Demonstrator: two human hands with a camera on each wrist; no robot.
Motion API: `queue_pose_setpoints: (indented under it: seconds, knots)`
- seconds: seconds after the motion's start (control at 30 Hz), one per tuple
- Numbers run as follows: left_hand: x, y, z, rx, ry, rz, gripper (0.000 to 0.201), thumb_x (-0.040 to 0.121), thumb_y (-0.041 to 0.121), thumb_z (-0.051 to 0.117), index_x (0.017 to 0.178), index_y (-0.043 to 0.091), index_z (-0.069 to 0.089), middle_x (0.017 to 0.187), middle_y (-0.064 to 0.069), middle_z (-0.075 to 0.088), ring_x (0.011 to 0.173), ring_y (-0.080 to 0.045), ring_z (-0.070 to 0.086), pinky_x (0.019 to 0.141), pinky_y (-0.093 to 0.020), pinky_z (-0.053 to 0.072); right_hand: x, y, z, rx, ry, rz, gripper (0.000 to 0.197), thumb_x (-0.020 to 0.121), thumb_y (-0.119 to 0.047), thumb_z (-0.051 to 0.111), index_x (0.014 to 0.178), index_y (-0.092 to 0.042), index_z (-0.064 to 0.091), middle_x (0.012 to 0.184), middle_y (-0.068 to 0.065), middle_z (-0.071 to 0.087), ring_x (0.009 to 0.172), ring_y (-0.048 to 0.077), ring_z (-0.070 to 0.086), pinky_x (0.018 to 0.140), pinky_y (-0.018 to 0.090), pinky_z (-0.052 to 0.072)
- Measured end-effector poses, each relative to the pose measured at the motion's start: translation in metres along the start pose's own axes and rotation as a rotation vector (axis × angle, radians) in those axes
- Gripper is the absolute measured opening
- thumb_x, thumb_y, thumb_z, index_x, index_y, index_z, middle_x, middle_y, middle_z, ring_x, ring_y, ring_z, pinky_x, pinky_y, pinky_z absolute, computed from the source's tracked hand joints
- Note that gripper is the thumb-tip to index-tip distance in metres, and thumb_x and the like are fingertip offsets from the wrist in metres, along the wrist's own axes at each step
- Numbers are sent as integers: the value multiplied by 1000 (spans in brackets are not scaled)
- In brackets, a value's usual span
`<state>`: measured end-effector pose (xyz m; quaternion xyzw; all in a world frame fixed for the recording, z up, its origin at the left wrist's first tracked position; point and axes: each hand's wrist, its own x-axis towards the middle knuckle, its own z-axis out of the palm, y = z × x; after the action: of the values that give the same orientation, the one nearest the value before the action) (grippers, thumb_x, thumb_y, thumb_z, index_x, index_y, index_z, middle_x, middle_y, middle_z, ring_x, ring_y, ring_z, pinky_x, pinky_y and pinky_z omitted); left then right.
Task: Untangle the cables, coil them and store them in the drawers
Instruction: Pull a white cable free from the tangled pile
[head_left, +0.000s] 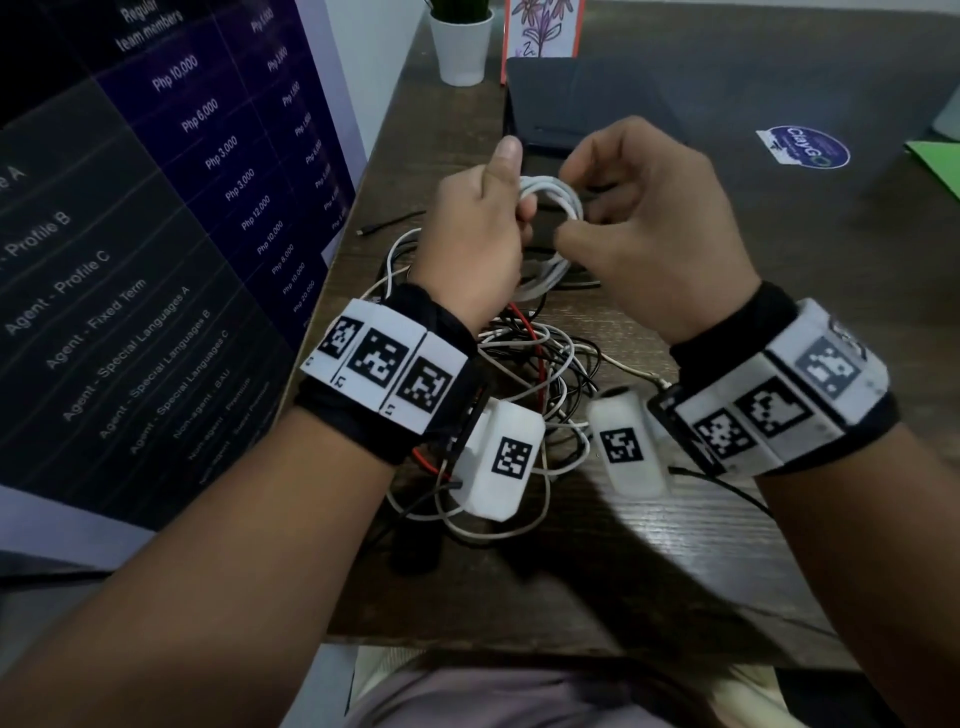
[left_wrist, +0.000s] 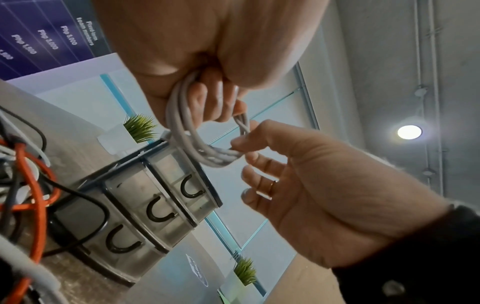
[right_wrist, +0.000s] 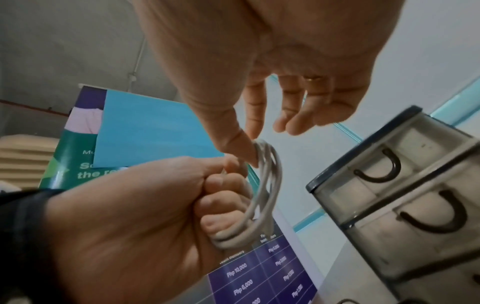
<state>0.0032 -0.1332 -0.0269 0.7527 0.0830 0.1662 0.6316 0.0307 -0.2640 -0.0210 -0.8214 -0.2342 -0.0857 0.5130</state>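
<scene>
1. Fist-tight, the left hand (head_left: 470, 244) curls its fingers through a white cable coil (head_left: 550, 208), thumb sticking up above the loops.
2. Opposite it, the right hand (head_left: 660, 228) pinches the far side of the same coil between thumb and forefinger; the left wrist view shows its other fingers loosely spread, a ring (left_wrist: 271, 183) on one of them.
3. Both hands hold the coil up in the air above the wooden desk (head_left: 649, 561), in front of the drawer unit.
4. That small drawer unit (left_wrist: 155, 197) stands on the desk just beyond the hands, its translucent drawers shut, each with a dark U-shaped handle (left_wrist: 158, 211). Three drawer fronts show from the left wrist.
5. Below the wrists lies a tangled heap of cables (head_left: 530, 374) on the desk: white ones, black ones and an orange-red cable (left_wrist: 33, 185) threading through them.
6. One thin black cable end (head_left: 389, 224) stretches out from the heap toward the left.
7. Further back on the desk stand a white plant pot (head_left: 462, 47) and a card with a flower drawing (head_left: 543, 26).
8. On the right lies a closed dark laptop (head_left: 810, 93) bearing a round blue sticker (head_left: 808, 148).
9. Along the left side stands a purple printed board (head_left: 171, 171) listing peso amounts.
</scene>
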Motion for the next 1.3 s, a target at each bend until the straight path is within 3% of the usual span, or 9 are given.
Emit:
queue_pose_setpoints:
  seconds: [0.17,0.23,0.3,0.5,0.63,0.73,0.93,1.1,1.3]
  knots:
    - [-3,-2,0,115,-11,95,47,106,38,35,65,21,49,54,9,46,50,-10,44,58,-36,42,0,0,-3,-145,86,-41,16,71,-19,73,84,-26,68,69,-6,65,59,8,59,60,26,50]
    - [-4,-2,-1,149,-27,112,45,106,37,35,66,21,47,57,7,44,48,-5,42,55,-27,39,-1,-2,-5,-135,81,-40,13,72,-19,72,84,-24,72,67,-7,69,62,10,67,65,29,58]
    - [-4,-2,-3,225,-44,147,43,107,36,34,68,21,46,60,9,44,46,1,41,50,-15,33,1,-2,-9,-101,45,-10,17,70,-19,70,85,-25,75,69,-6,72,65,9,70,69,34,61]
    - [0,-5,-11,443,-23,242,40,106,39,34,74,21,49,60,12,45,53,3,44,53,-20,29,5,1,-23,-85,-143,30,23,79,-4,73,95,-20,77,74,-1,75,65,17,73,63,34,60]
    - [5,-5,-16,280,77,210,46,106,38,36,63,24,48,53,9,42,47,-2,38,52,-26,30,9,7,-27,-165,-42,1,12,79,-19,79,86,-28,74,72,-12,71,61,-5,65,65,13,48]
    - [4,-3,-15,9,43,28,47,106,37,38,62,19,47,47,10,38,39,-7,31,43,-23,26,9,9,-23,-252,7,-50,13,80,-23,78,90,-31,74,72,-20,65,61,-11,60,65,3,39]
    - [0,3,-7,-535,-111,-309,46,106,35,38,63,18,41,45,8,29,34,-5,18,33,-17,15,4,20,-4,42,58,-44,15,84,-11,74,90,-24,75,84,-5,75,79,11,72,80,34,60]
    - [2,1,-3,-614,-109,-365,48,106,37,37,62,17,42,44,8,30,33,-4,19,33,-18,16,-2,17,4,306,-41,80,12,93,-5,64,93,-16,68,88,11,76,85,30,73,76,38,61]
    - [-2,4,1,-481,-39,-227,46,107,34,35,66,15,43,55,1,35,38,-8,24,39,-21,17,-1,19,3,386,-64,85,12,95,-5,60,93,-16,63,90,15,73,79,23,73,71,33,58]
